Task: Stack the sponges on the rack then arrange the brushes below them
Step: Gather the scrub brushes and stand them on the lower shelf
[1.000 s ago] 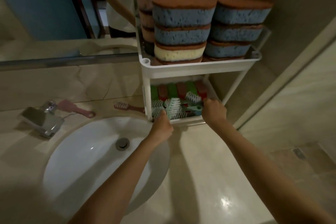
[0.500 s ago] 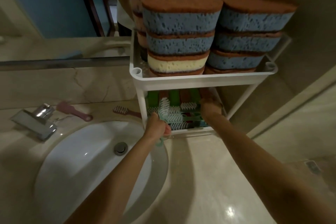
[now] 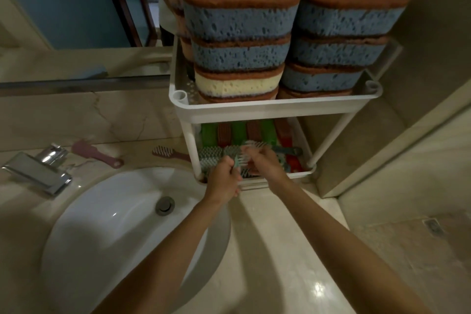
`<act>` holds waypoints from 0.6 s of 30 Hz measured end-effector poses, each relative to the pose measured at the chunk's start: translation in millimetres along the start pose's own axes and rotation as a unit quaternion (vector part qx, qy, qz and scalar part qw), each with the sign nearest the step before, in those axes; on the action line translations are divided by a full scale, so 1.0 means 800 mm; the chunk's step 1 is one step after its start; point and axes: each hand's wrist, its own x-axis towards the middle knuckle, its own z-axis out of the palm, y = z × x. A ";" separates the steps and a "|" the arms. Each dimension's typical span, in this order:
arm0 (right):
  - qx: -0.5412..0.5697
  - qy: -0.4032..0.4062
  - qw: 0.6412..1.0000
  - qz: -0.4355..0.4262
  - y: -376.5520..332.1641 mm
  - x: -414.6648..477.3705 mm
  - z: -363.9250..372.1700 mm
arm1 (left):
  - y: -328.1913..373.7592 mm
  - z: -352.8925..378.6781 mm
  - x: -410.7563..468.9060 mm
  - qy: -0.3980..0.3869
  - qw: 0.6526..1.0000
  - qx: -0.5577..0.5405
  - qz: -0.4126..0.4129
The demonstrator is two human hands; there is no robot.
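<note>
A white plastic two-tier rack (image 3: 275, 109) stands on the beige marble counter (image 3: 280, 250), and everything else is placed from it. Its upper tray carries stacks of thick oval sponges (image 3: 239, 25) with brown scouring tops and blue porous bodies, three high at the front; one cream-yellow sponge (image 3: 237, 85) lies at the bottom of the front left stack. More brown-topped sponges sit behind, cut off at the frame's upper edge.

In the rack's lower tray a row of green and brown-red brushes (image 3: 237, 132) lies side by side toward the back, with grey-green bristled brushes (image 3: 211, 154) in front of them. Both bare hands reach into this lower tray at its front edge. The left hand (image 3: 224, 178) is curled into a fist around a pale teal brush handle (image 3: 237, 162). The right hand (image 3: 262, 160), just beside the left, has its fingers bent down over bristled brushes; whether they pinch one cannot be told.

To the left of the rack, two dusky pink brushes (image 3: 170, 153) lie on the counter, one close to the rack leg, the other (image 3: 96, 153) nearer the chrome faucet (image 3: 40, 169). The white oval sink basin (image 3: 107, 237) lies lower left of the rack.
</note>
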 end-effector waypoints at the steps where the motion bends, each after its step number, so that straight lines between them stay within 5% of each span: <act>1: 0.009 0.000 1.000 0.000 0.002 -0.001 0.002 | 0.002 0.002 -0.003 -0.012 1.000 0.024 0.015; 6: 0.019 0.062 0.998 0.000 -0.008 0.011 -0.010 | 0.006 0.002 -0.014 -0.117 0.991 0.038 0.047; 8: 0.003 0.065 0.998 -0.028 -0.019 0.018 -0.020 | 0.002 -0.002 -0.012 -0.081 0.991 0.076 0.069; 10: -0.138 0.053 0.985 -0.084 -0.031 0.023 -0.032 | -0.002 -0.006 -0.008 -0.027 0.986 0.140 0.082; 14: -0.468 -0.016 0.864 -0.186 -0.038 0.032 -0.052 | -0.006 -0.011 0.001 -0.031 0.967 0.236 0.092; 18: -0.571 -0.074 0.797 -0.181 -0.035 0.042 -0.065 | -0.016 -0.010 0.013 -0.136 0.922 0.356 0.069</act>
